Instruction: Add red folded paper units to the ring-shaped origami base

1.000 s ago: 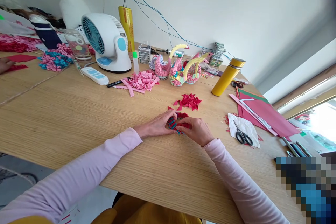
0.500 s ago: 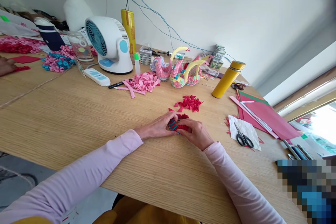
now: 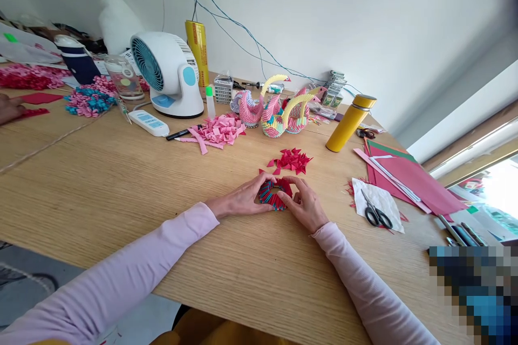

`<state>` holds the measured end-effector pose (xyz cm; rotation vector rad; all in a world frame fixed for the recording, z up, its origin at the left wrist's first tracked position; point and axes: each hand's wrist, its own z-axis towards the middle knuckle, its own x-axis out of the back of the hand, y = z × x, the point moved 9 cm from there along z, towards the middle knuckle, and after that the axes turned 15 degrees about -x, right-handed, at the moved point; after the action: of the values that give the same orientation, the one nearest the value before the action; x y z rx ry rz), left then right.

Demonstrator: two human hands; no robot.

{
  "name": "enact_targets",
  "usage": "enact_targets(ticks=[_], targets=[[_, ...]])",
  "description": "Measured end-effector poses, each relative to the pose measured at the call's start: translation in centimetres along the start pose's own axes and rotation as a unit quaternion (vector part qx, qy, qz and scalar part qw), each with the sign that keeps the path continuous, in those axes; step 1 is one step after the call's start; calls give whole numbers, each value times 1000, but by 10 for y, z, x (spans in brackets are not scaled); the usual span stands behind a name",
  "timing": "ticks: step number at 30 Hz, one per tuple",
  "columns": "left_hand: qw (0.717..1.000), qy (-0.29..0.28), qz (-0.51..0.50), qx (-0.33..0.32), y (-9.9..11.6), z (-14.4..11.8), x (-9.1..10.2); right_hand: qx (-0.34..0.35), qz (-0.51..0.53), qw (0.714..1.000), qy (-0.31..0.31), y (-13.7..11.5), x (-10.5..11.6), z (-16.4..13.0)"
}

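Head: paper ring [image 3: 277, 202] between both grips [image 3: 245, 197] [image 3: 308, 206]

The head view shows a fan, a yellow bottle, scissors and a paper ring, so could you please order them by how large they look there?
Largest to smallest:
1. Fan
2. Yellow bottle
3. Scissors and paper ring, unranked: they look alike in size, and the ring is partly hidden.
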<state>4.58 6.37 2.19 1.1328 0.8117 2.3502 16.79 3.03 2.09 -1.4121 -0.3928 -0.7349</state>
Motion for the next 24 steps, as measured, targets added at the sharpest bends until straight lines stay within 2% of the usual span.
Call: enact_targets(ticks=[4,7,13,24], targets=[[999,-31,-15,-10,6,2,1,6,16,1000,-4,0,1,-1],[999,-41,9,-12,4,3,2,12,27,1000,-10,0,2,-2],[998,-18,48,-23,-2,5,3,18,43,999,-18,1,2,-2],[997,-8,75,-29,5,7,1,23,44,998,-27,5,0,-4]])
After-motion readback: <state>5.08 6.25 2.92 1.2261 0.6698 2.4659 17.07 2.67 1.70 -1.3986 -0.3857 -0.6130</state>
